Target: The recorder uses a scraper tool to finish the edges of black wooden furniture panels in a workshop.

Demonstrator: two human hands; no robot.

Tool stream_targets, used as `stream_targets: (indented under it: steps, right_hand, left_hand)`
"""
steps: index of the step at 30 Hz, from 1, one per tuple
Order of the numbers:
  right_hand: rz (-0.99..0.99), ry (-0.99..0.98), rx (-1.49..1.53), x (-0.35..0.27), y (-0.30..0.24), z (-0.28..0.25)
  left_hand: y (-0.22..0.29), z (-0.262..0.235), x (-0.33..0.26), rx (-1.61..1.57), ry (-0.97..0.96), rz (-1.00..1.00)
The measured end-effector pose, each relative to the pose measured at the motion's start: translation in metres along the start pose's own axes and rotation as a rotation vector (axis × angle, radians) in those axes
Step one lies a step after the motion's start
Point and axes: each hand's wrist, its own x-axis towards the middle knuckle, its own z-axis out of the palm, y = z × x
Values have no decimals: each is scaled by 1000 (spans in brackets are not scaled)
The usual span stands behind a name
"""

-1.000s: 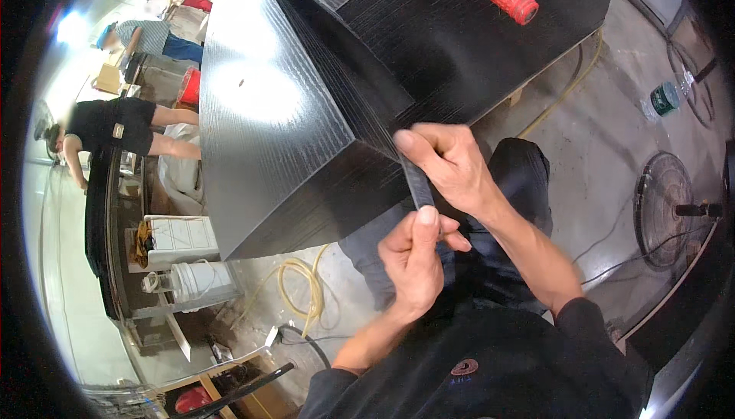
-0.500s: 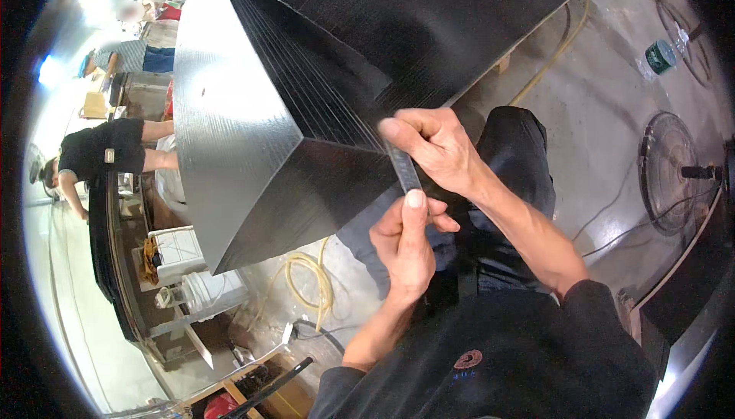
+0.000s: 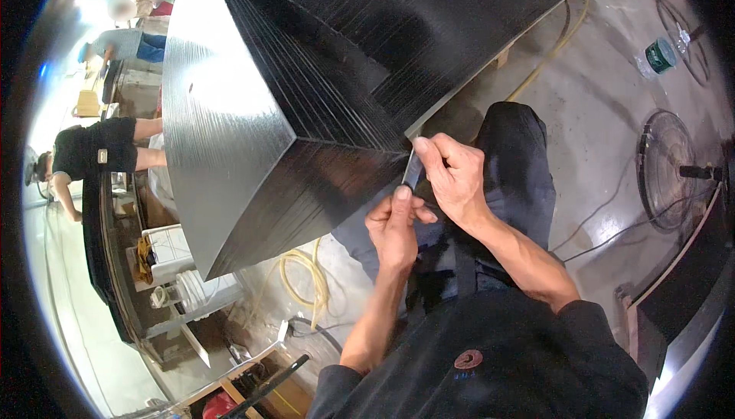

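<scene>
A large black wood-grained piece with angled faces fills the upper left and middle. Its nearest corner points at my hands. Both hands hold a narrow, flat, dark strip with a sheen, right at that corner; what exactly it is I cannot make out. My right hand pinches the upper end between thumb and curled fingers. My left hand grips the lower end, thumb on top, its other fingers partly curled. Whether the strip touches the edge of the piece cannot be told.
To the right on the floor are a plastic bottle, a round disc-shaped base and cables. A coiled yellow hose lies below the piece. White containers stand at the left. Further off, a person in black bends over a bench.
My right hand has shifted right and slightly down, my left hand slightly left. The strip, which leaned up to the left, now leans up to the right and shines more.
</scene>
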Motion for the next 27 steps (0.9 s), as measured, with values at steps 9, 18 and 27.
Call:
stream_targets:
  steps: [9,18,27]
  right_hand:
    - [361,-22,-89,-26,51,-1]
    - [399,-210,-30,-2,53,0]
    - [535,-217,244,-8,66,-25]
  left_hand:
    - [-25,-1,3,134,34,-151]
    - [-12,12,-9,133,-58,-108]
    - [2,-35,-50,312,52,-328]
